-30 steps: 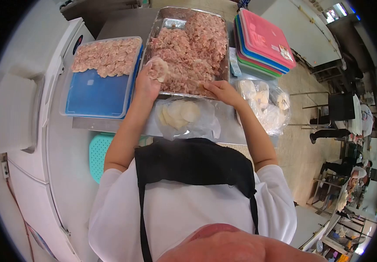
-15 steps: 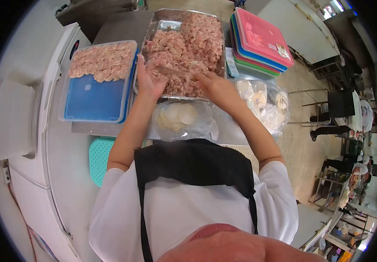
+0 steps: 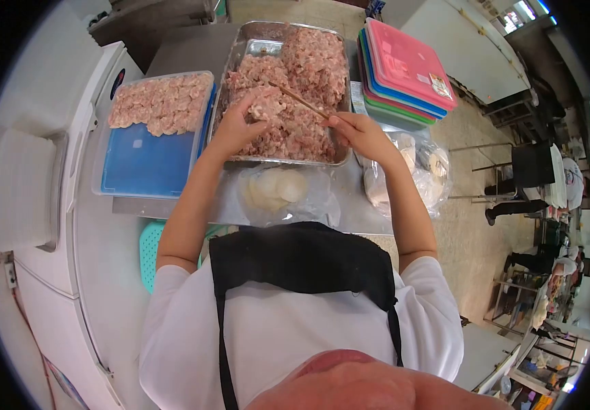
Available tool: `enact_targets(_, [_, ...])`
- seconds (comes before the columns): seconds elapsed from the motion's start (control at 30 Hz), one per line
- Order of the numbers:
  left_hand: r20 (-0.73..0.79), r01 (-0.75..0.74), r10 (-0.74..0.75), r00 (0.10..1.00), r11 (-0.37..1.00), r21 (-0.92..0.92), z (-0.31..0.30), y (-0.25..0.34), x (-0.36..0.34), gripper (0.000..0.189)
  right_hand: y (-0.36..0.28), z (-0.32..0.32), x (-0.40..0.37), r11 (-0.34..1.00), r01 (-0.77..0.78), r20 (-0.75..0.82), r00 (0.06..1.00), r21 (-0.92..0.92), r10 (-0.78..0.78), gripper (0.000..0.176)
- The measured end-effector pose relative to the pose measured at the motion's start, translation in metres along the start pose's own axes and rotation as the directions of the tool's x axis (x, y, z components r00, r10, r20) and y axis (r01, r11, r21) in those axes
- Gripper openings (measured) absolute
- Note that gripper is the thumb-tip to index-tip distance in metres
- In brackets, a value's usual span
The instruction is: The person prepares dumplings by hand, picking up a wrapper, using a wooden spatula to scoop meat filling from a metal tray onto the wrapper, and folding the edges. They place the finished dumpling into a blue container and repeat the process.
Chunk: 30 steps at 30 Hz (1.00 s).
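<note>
A metal tray [image 3: 344,158] holds a large mass of pinkish ground meat [image 3: 315,61]. Over its near left part, my left hand [image 3: 239,130] is curled around a portion of meat [image 3: 265,106] lying on or in the fingers. Between the fingertips of my right hand [image 3: 360,133], at the tray's right side, is a thin brown stick [image 3: 299,100]; its far tip points left to the meat by my left hand. To the left, a blue tray [image 3: 146,164] bears rows of shaped meat pieces [image 3: 161,102]. Pale round wrappers [image 3: 278,186] lie in a clear bag below the metal tray.
Stacked coloured lids [image 3: 411,61], pink on top, stand at the right. Nearer me is a plastic bag [image 3: 421,171] with pale rounds. A turquoise perforated basket [image 3: 148,256] is below the table's left edge. People [image 3: 571,181] are in the far right background.
My right hand has moved right and the stick now shows clearly. My left hand has shifted slightly left, with the portion of meat now visible at its fingers.
</note>
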<state>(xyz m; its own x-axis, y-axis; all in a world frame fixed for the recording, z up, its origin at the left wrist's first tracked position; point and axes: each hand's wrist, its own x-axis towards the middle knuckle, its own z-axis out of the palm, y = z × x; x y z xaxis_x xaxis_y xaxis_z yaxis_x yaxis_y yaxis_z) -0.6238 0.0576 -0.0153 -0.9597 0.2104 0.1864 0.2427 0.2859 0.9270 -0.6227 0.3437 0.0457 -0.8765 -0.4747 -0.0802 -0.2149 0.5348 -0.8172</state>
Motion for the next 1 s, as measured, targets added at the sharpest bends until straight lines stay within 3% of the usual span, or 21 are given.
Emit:
enact_targets(0.1, [0.002, -0.115, 0.116, 0.993, 0.983, 0.141, -0.003, 0.002, -0.001, 0.076, 0.0, -0.008, -0.006, 1.0, -0.01, -0.049, 0.999, -0.002, 0.01, 0.034])
enact_targets(0.2, [0.049, -0.151, 0.146, 0.988, 0.978, 0.145, -0.001, 0.012, -0.001, 0.08, -0.008, -0.014, -0.013, 0.999, -0.03, -0.064, 0.998, -0.045, 0.027, 0.034])
enact_targets(0.3, [0.162, -0.06, 0.03, 0.986, 0.981, 0.182, -0.004, 0.033, -0.002, 0.083, -0.018, -0.013, -0.021, 0.997, -0.005, 0.005, 1.0, -0.082, 0.006, 0.033])
enact_targets(0.4, [0.151, -0.131, 0.118, 0.981, 0.988, 0.081, -0.002, 0.043, -0.004, 0.087, -0.017, -0.013, -0.027, 0.96, 0.261, 0.033, 0.965, -0.1, -0.259, 0.032])
enact_targets(0.5, [0.109, -0.129, 0.116, 0.987, 0.984, 0.119, -0.003, 0.038, -0.004, 0.091, -0.014, -0.023, -0.03, 0.993, 0.112, -0.041, 0.993, -0.029, -0.113, 0.031])
enact_targets(0.6, [0.094, -0.158, 0.151, 0.984, 0.985, 0.073, -0.002, 0.044, -0.006, 0.094, -0.018, -0.03, -0.026, 0.985, -0.115, -0.041, 0.993, -0.127, 0.111, 0.031])
enact_targets(0.7, [0.127, -0.119, 0.103, 0.987, 0.984, 0.13, 0.0, 0.044, -0.005, 0.097, -0.018, -0.024, -0.024, 0.994, -0.076, 0.05, 0.996, -0.084, 0.08, 0.031])
enact_targets(0.8, [0.124, -0.154, 0.132, 0.983, 0.969, 0.192, -0.001, 0.046, -0.007, 0.098, -0.028, -0.027, -0.03, 0.993, 0.046, 0.009, 0.999, -0.108, -0.045, 0.031])
enact_targets(0.9, [0.04, -0.3, 0.297, 0.954, 0.948, 0.108, 0.003, 0.049, -0.009, 0.082, -0.024, -0.029, -0.033, 0.962, 0.237, -0.026, 0.97, -0.136, -0.243, 0.03])
enact_targets(1.0, [0.238, -0.301, 0.254, 0.937, 0.935, 0.188, -0.005, 0.057, -0.006, 0.056, -0.027, -0.021, -0.032, 0.914, 0.323, -0.01, 0.942, -0.245, -0.336, 0.031])
